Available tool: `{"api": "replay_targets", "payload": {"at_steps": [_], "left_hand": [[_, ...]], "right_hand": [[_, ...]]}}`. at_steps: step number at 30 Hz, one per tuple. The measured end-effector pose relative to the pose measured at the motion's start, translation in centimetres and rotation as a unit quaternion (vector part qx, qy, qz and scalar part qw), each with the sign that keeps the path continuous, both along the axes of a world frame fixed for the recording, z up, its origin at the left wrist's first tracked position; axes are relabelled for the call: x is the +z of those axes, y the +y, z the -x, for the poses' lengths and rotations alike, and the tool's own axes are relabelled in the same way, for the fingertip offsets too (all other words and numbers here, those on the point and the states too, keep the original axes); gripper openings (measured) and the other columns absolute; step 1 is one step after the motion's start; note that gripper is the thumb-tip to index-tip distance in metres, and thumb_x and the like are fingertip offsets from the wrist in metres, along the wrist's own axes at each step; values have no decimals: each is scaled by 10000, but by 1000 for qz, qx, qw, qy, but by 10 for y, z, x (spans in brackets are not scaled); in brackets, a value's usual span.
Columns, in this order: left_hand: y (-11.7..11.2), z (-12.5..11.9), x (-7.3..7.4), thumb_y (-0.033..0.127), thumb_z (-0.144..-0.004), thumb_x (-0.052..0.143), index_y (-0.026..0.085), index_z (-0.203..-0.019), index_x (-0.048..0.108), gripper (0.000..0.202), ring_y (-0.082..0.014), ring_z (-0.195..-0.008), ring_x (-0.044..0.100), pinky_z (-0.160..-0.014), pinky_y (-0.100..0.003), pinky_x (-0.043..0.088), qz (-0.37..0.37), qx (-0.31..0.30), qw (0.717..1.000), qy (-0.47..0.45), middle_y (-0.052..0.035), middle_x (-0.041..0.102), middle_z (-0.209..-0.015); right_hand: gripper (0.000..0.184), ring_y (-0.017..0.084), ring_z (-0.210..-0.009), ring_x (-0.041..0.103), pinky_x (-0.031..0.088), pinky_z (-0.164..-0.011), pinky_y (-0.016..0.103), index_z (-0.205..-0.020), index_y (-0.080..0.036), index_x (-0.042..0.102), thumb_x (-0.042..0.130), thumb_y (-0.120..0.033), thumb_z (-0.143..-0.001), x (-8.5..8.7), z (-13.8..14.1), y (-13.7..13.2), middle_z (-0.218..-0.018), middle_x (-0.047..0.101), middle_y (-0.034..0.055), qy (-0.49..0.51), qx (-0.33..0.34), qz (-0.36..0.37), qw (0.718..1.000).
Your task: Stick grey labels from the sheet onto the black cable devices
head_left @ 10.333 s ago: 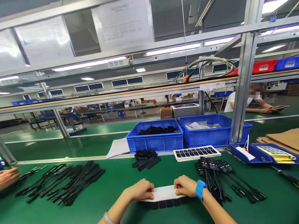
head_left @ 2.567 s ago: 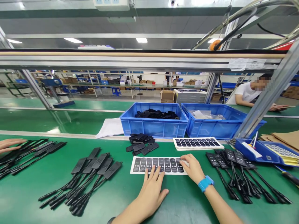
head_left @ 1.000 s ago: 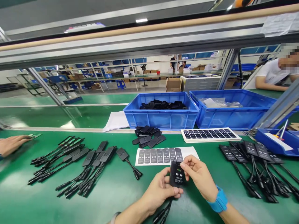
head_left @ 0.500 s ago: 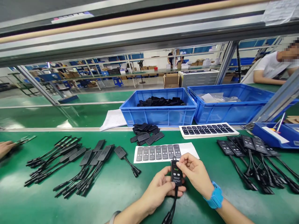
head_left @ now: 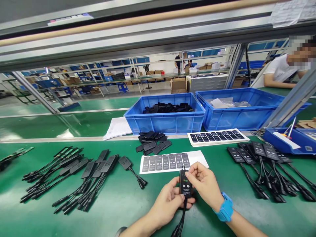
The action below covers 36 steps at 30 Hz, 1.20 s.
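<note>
My left hand is wrapped round a small black LED controller, its thumb on the lower front edge. A printed label with two light buttons covers the controller's face, and its cables hang toward me. My right hand has its thumb and fingertips closed on the controller's upper right edge, over the label. Just behind lies a white label sheet carrying several black labels. To its left rests one unlabelled controller with its cables.
More corded controllers lie at left, and labelled ones at right. Black covers are piled before a blue bin of black parts. A label stack, a second blue bin and a small blue tray stand right.
Both hands keep their hold on the controller, almost unmoved. Another person's hand at the far left has gone out of view. The whole view has shifted slightly.
</note>
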State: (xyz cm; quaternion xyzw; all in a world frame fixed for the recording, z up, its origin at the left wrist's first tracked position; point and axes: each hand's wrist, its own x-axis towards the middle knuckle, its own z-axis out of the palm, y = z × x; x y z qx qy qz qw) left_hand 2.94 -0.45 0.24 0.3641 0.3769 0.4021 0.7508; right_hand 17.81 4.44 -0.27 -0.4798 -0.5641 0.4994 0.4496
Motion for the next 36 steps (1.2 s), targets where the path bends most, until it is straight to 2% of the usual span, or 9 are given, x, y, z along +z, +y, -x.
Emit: {"api": "replay_targets", "payload": {"at_steps": [8, 12, 15, 19, 21, 25, 31, 33, 36], "left_hand": [[0, 0, -2, 343, -752, 727, 157, -1135, 490, 487, -182, -806, 693, -749, -307, 523, -19, 3, 1000, 24, -79, 690, -894], [0, 2, -3, 293, -731, 721, 165, -1088, 482, 448, -212, -823, 702, -758, -338, 533, -19, 9, 1000, 16, -87, 693, -922], [3, 4, 0, 257, -736, 676, 163, -1091, 487, 413, -226, -804, 710, -748, -352, 542, -6, 30, 1000, 4, -75, 699, -891], [8, 8, 2, 303, -840, 539, 169, -1190, 430, 391, -220, -759, 711, -663, -312, 535, 8, 78, 997, -26, -67, 708, -828], [10, 9, 1, 333, -871, 525, 180, -1219, 395, 402, -204, -730, 709, -628, -283, 523, 6, 95, 995, -16, -57, 708, -817], [11, 6, -4, 397, -850, 578, 181, -1179, 393, 435, -195, -683, 701, -586, -275, 526, -27, 92, 995, 31, -48, 702, -822], [10, -1, -11, 488, -836, 569, 194, -1116, 411, 435, -161, -560, 669, -520, -259, 514, -53, 78, 992, 79, -12, 687, -749], [10, -1, -11, 489, -835, 583, 192, -1129, 419, 449, -167, -601, 678, -553, -270, 524, -52, 81, 992, 80, -29, 698, -798], [11, -1, -9, 489, -878, 536, 199, -1270, 360, 519, -195, -815, 693, -716, -319, 540, -41, 89, 995, 26, -90, 687, -1034]], "right_hand": [[186, 126, -542, 490, 421, -501, 237, -765, -204, 538, 603, -369, -820, 1, -2, -3, -623, 519, -29, -64, 18, -40, 997], [167, 126, -575, 471, 424, -532, 246, -879, -212, 557, 620, -346, -802, 1, -4, -1, -711, 481, -30, -136, -10, -84, 987], [357, 128, -619, 481, 459, -594, 265, -1096, -223, 519, 635, -314, -772, -4, -3, 1, -831, 488, -17, -133, 19, -65, 989], [701, 169, -762, 549, 493, -708, 311, -1321, -216, 417, 699, -254, -680, -10, 1, -4, -976, 552, 27, -112, 143, -23, 983], [773, 200, -869, 575, 497, -789, 344, -1385, -214, 365, 694, -270, -688, -10, 2, -7, -1076, 572, 57, -85, 180, -19, 980], [526, 195, -889, 601, 484, -848, 371, -1362, -216, 414, 481, -316, -850, -6, 6, -9, -1048, 615, 58, -50, 165, -19, 985], [372, 176, -773, 612, 507, -728, 312, -1151, -199, 515, 465, -208, -783, -3, 11, -10, -880, 650, 29, -40, 116, -21, 992], [378, 182, -757, 616, 518, -705, 320, -1175, -198, 514, 447, -204, -803, -4, 12, -12, -877, 649, 32, -61, 116, -32, 991], [560, 229, -930, 610, 530, -771, 362, -1369, -204, 393, 501, -228, -820, -7, 11, -13, -1111, 614, 97, -142, 107, -106, 978]]}}
